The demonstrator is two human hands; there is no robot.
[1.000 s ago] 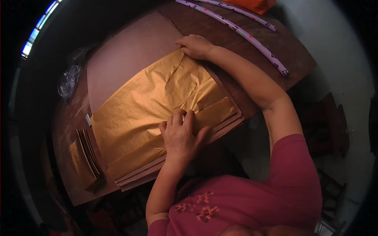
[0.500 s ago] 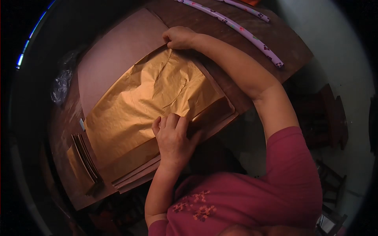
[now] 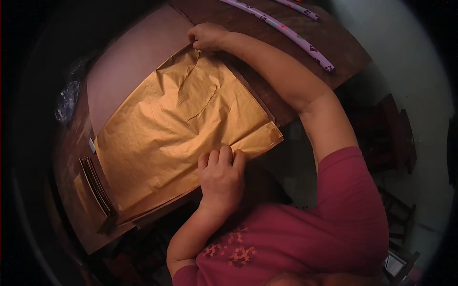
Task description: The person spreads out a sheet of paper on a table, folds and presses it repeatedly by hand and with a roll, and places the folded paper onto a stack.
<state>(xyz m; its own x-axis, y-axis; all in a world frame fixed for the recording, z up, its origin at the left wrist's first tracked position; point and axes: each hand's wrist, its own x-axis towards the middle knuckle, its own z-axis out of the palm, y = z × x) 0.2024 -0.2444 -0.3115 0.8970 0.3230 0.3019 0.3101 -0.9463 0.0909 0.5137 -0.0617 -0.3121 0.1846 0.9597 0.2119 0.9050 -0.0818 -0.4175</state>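
A wrinkled sheet of gold paper [image 3: 157, 119] lies spread over a stack of pinkish-brown sheets [image 3: 138, 55] on the table. My right hand [image 3: 207, 37] is closed at the far edge of the gold paper, pinching it between thumb and fingers. Creases run from that grip toward the middle. My left hand [image 3: 222, 174] is at the near edge with its fingers bent over the paper, gripping it close to my body. The thumb side of this hand is partly hidden.
Folded brown pieces [image 3: 98, 190] stand bundled at the table's left. Clear crumpled plastic [image 3: 67, 101] lies beyond them. Purple patterned tubes [image 3: 286, 29] lie along the far right of the wooden table [image 3: 350, 57]. Dark wooden furniture [image 3: 389, 136] stands on the floor to the right.
The near edge of the gold paper has come toward my body and now covers the lower sheets' near edge. My left hand has moved nearer and rightward; my right hand keeps its pinch.
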